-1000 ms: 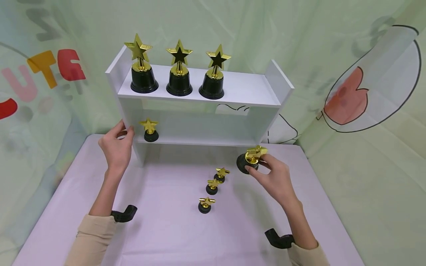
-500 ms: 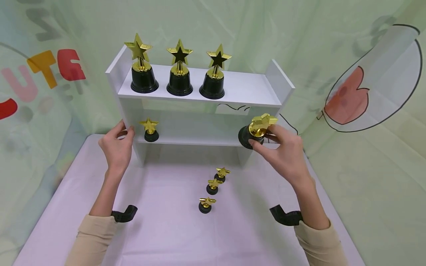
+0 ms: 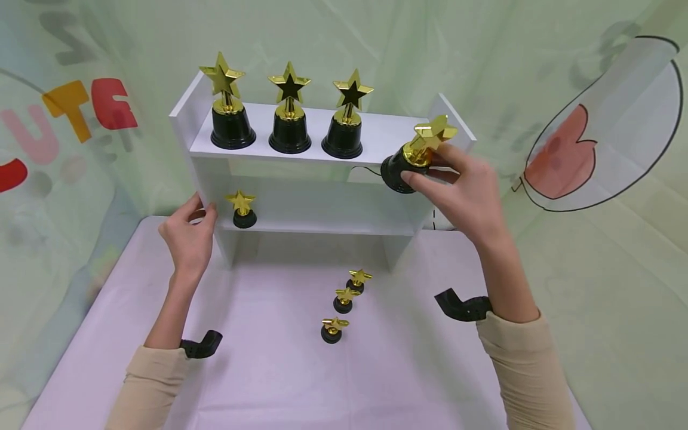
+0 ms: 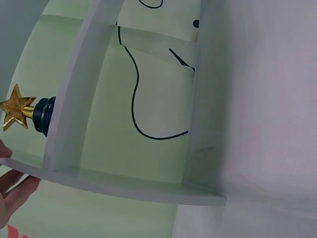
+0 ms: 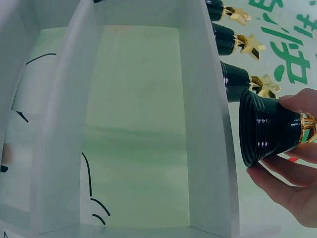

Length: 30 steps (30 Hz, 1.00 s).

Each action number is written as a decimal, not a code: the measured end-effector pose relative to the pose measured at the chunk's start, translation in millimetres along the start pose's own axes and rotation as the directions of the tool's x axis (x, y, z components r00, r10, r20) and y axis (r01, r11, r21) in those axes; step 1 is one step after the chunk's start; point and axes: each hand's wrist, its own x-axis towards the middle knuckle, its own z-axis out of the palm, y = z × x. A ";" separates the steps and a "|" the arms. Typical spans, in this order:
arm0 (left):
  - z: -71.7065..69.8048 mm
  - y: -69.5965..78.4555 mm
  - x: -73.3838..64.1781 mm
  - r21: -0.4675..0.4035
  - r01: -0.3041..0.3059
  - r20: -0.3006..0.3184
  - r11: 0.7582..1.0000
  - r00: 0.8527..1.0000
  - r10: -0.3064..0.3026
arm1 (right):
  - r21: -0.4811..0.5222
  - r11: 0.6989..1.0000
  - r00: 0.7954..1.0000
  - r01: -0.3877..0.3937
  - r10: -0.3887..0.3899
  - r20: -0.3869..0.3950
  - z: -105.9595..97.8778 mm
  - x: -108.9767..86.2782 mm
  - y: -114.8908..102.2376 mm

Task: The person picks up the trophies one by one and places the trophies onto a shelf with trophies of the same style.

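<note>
In the head view my right hand (image 3: 464, 191) grips a large star trophy (image 3: 405, 168) by its black base, tilted, in front of the top shelf's right end. The right wrist view shows that trophy's hollow-looking base (image 5: 270, 129) close to the shelf edge, apart from the other trophies. My left hand (image 3: 188, 239) pinches the left side panel of the white shelf unit (image 3: 322, 224), thumb on one face and fingers on the other. Three large star trophies, the nearest to my right hand being the right one (image 3: 344, 137), stand on the top shelf. A small star trophy (image 3: 243, 215) stands on the middle shelf's left.
Three small star trophies, one of them the front trophy (image 3: 331, 331), stand on the lilac-covered table (image 3: 258, 370) below the shelf. Raised side panels, such as the right panel (image 3: 451, 122), bound the top shelf. A printed curtain (image 3: 580, 286) hangs around the table.
My right hand has lifted the large trophy from below the middle shelf up to the height of the top shelf. My left hand has stayed on the side panel.
</note>
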 end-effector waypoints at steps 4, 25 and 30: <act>0.3 0.7 0.0 0.012 0.013 0.003 1.000 1.000 -0.013 | -0.023 0.999 0.999 -0.033 0.034 0.021 2.6 15.2 -3.4; -1.1 0.6 -0.8 -0.004 0.007 0.018 1.000 1.000 -0.007 | 0.025 0.992 0.992 -0.127 0.126 0.003 18.8 53.7 11.3; -0.7 0.2 -0.7 -0.007 0.006 0.020 1.000 1.000 -0.006 | 0.049 0.997 0.996 -0.061 0.064 -0.059 26.5 55.9 14.3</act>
